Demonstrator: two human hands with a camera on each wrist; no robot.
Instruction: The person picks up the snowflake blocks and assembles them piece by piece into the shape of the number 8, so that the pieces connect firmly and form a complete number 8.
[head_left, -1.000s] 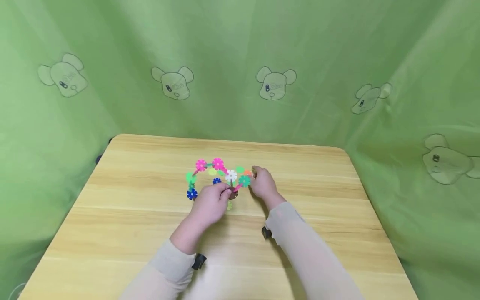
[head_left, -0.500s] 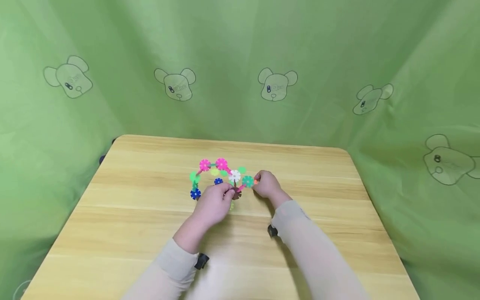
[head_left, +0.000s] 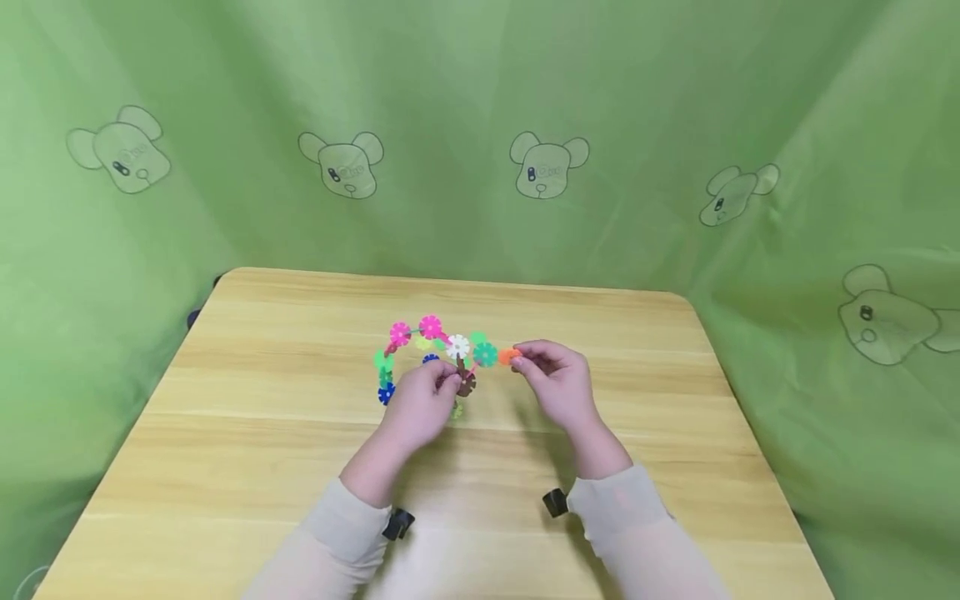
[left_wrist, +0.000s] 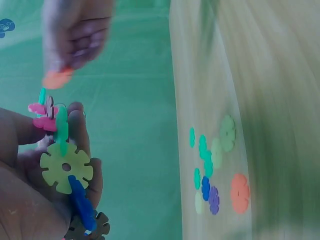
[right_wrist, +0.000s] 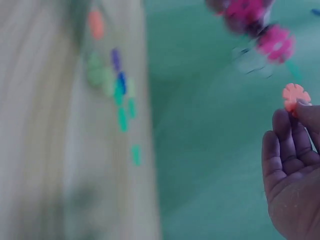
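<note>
My left hand (head_left: 417, 408) grips a loop of interlocked plastic snowflake discs at a brown disc (head_left: 467, 383). Along the loop are pink discs (head_left: 431, 327), a white disc (head_left: 458, 347), a blue disc (head_left: 386, 393) and a teal disc (head_left: 485, 354). Between thumb and fingertips, my right hand (head_left: 561, 385) pinches an orange snowflake disc (head_left: 508, 357), its edge close beside the teal one. In the left wrist view, a yellow-green disc (left_wrist: 52, 167) of the loop hangs by the left palm. The right wrist view shows the orange disc (right_wrist: 295, 95) upright, the other fingers loosely bent.
Loose snowflake discs lie on the wooden table (head_left: 262, 483) beyond the loop, among them an orange disc (left_wrist: 240, 193), a purple disc (left_wrist: 214, 200) and several green ones. A green curtain (head_left: 450, 217) with mouse-head drawings surrounds the table's far and side edges.
The right hand has turned over and drawn to the right, its thumb now in sight on the orange disc. The left hand and the loop have stayed nearly in place.
</note>
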